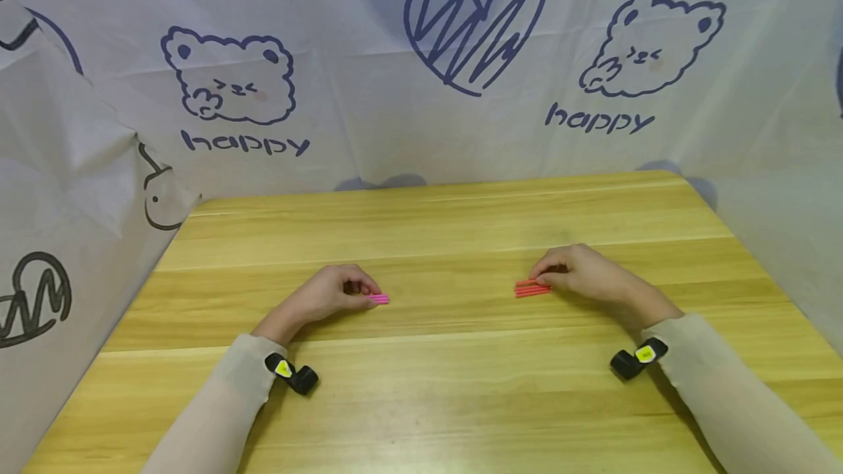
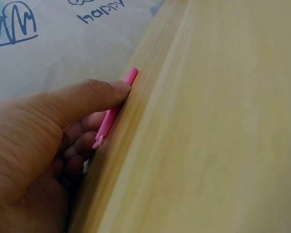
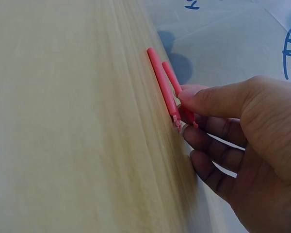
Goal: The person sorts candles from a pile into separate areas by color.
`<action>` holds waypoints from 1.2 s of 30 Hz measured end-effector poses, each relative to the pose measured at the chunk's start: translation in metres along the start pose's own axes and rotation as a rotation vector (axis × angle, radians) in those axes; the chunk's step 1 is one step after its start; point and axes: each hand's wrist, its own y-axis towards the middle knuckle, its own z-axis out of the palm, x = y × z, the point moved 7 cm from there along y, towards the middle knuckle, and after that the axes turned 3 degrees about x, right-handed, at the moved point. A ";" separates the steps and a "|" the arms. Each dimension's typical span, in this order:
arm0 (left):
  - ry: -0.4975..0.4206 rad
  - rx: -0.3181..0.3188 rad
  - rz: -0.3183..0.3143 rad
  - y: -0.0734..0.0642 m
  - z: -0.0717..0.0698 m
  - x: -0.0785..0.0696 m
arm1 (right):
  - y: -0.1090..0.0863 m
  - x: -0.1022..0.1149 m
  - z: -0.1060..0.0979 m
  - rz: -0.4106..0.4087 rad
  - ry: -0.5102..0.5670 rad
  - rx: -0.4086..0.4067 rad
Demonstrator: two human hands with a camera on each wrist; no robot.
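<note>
On the left side of the table, my left hand pinches pink candles between thumb and fingers, at the tabletop. The left wrist view shows a pink candle with a frayed, wick-like end pointing back towards the palm. Over on the right, my right hand pinches a thin red candle with thumb and fingertips. Right beside it other red candles lie on the table, seen nearly end to end in line as one candle in the right wrist view. The fingers partly hide both groups.
The wooden table spans the space between and in front of the hands. A white cloth with blue drawings hangs behind its far edge and along the sides. Black wrist cameras sit at both sleeves.
</note>
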 end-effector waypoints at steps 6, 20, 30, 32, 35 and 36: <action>-0.015 0.011 0.001 0.001 0.000 -0.001 | 0.001 -0.003 0.002 -0.002 -0.018 -0.011; 0.006 0.002 0.002 0.000 0.000 0.000 | 0.002 -0.001 0.002 -0.005 -0.020 -0.009; 0.011 0.000 0.007 0.000 0.000 0.000 | 0.001 -0.004 0.006 0.020 0.050 0.041; 0.010 0.001 0.010 0.000 0.000 0.000 | 0.001 -0.003 0.006 0.023 0.055 0.048; 0.009 0.004 0.008 0.000 0.000 0.000 | 0.001 -0.003 0.007 0.028 0.056 0.054; 0.011 0.003 0.008 0.000 0.000 0.000 | 0.000 -0.002 0.007 0.028 0.052 0.057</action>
